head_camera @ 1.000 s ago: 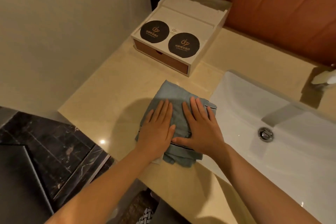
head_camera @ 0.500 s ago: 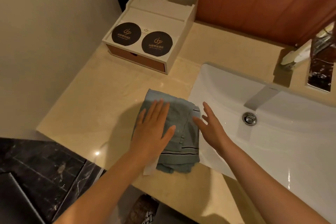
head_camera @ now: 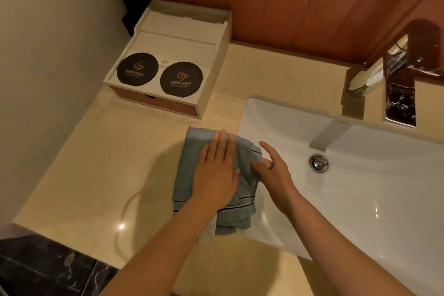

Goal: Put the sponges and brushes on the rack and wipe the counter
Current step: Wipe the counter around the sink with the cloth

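There is one blue-grey cloth (head_camera: 192,151). It lies folded on the beige worktop (head_camera: 96,163), and its right edge reaches the rim of the one white sink (head_camera: 360,199).

There are two hands. The left hand (head_camera: 216,175) lies flat on top of the cloth. Its fingers (head_camera: 223,144) are straight and close together, pressing down and not curled round anything. The right hand (head_camera: 274,173) is at the right edge of the cloth, over the sink rim. Its fingers (head_camera: 266,149) are spread loose and hold nothing. I cannot tell if the thumb touches the cloth.

At the back left stands one white box (head_camera: 216,60) with one brown drawer (head_camera: 156,102) in its front. Two round black mats, one (head_camera: 137,72) beside the other (head_camera: 181,79), lie on top of it. The sink has one shiny drain (head_camera: 318,163), and one shiny tap (head_camera: 396,74) stands behind it. A small white piece (head_camera: 206,233) peeks out from under the near end of the cloth.

One second ago both hands lay flat on the cloth, side by side. Half a second ago the right hand was lifted off to the side. Now it is back close to the cloth's edge, and that edge looks more bunched up. The left hand is still flat on the cloth.
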The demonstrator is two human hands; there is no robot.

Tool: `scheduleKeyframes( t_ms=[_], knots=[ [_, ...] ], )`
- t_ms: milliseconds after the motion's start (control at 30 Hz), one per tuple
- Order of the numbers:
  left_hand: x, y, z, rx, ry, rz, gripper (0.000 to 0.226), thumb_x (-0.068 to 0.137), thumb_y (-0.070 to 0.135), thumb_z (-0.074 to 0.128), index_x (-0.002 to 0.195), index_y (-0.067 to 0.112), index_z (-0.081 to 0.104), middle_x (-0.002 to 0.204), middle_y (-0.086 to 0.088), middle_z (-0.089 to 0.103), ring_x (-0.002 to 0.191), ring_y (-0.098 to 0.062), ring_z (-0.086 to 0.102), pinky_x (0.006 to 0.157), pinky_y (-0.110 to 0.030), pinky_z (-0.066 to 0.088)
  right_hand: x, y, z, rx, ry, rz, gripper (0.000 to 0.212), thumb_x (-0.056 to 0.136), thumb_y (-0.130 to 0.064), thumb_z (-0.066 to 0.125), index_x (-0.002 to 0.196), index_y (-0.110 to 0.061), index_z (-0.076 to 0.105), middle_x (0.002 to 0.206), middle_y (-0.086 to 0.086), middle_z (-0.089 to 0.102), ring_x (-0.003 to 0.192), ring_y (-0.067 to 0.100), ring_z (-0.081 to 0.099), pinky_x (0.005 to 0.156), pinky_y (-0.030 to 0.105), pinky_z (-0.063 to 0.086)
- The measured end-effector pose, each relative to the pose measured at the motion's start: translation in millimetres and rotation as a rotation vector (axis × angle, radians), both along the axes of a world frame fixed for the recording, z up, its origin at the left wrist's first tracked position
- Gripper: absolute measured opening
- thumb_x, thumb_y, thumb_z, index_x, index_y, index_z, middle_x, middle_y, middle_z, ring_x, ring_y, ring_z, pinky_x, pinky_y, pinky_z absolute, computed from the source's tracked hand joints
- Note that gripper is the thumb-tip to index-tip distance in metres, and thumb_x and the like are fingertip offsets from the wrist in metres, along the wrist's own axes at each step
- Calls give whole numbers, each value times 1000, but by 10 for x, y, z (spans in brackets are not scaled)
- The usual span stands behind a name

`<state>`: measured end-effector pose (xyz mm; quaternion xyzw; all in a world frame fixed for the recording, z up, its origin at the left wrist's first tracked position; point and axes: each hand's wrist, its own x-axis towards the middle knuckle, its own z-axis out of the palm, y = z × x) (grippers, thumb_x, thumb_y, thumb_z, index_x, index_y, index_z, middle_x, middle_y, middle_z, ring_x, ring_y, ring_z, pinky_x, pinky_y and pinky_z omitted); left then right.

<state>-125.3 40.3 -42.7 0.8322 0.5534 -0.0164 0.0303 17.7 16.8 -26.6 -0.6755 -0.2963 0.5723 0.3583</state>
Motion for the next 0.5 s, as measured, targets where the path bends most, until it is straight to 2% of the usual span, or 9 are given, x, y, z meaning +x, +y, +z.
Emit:
scheduleKeyframes(
  t_ms=[67, 133, 200, 267, 500],
  knots=[
    [86, 116, 6, 4, -4, -27, 84, 83, 43, 54, 145, 8, 9, 154, -14, 24, 143, -29, 23, 112, -39, 20, 39, 75, 27, 17, -6, -22, 50, 89, -2, 49, 131, -29, 42, 83, 3, 63, 78, 11, 61, 69, 18, 51],
    [152, 233, 23, 5, -8, -47, 79, 83, 43, 50, 144, 7, 15, 152, -15, 28, 141, -30, 26, 112, -41, 26, 86, 165, 37, 37, -13, -79, 47, 87, 2, 49, 124, -27, 48, 72, 12, 61, 71, 16, 58, 69, 24, 50],
    [206, 349, 32, -5, -10, -53, 72, 83, 42, 36, 143, 5, 20, 150, -16, 32, 139, -30, 31, 110, -42, 28, 133, 266, 63, 78, -35, -121, 47, 85, 3, 50, 126, -21, 51, 72, 23, 52, 73, 23, 51, 71, 33, 45],
    [250, 443, 28, 0, -19, -60, 70, 81, 40, 28, 141, 3, 27, 147, -17, 37, 136, -30, 36, 109, -44, 31, 176, 347, 92, 119, -44, -154, 47, 84, 3, 52, 123, -22, 54, 72, 21, 48, 73, 24, 47, 70, 34, 40],
    [520, 772, 35, -6, -62, -121, 71, 78, 36, 25, 139, 1, 38, 145, -17, 42, 134, -30, 40, 106, -42, 36, 315, 579, 198, 198, -118, -244, 45, 85, 3, 53, 117, -28, 58, 92, 36, 56, 72, 32, 50, 72, 37, 45]
  ],
)
